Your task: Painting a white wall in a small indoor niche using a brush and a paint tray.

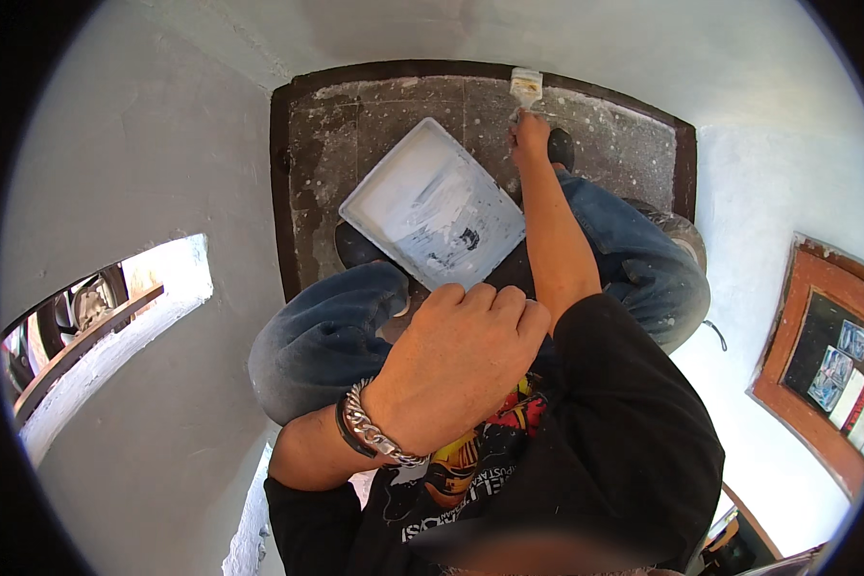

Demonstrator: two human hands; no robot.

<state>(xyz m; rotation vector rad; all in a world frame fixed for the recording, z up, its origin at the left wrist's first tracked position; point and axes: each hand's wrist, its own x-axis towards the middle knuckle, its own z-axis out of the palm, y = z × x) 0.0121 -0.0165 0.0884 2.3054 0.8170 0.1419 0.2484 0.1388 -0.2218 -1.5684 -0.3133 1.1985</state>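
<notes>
My right hand (531, 137) reaches far forward, its fingers wrapped round the handle of a flat paintbrush (526, 91). The brush head is coated in white paint with a yellowish patch, and lies over the dark border strip at the foot of the far wall. Nearer, between my legs, a square white paint tray (386, 163) sits turned cornerwise, smeared with white and grey paint. My left hand (461, 346) is raised before my chest, back upward, fingers curled. Whatever it may hold is hidden beneath it.
Dark floor tiles (317, 154) are spattered with white paint. Grey wall (154, 144) rises at the left, with a slot-like opening (115, 331) through it. At the right, a brown wooden frame (787, 326) is set in the pale wall. My bent knees flank the tray.
</notes>
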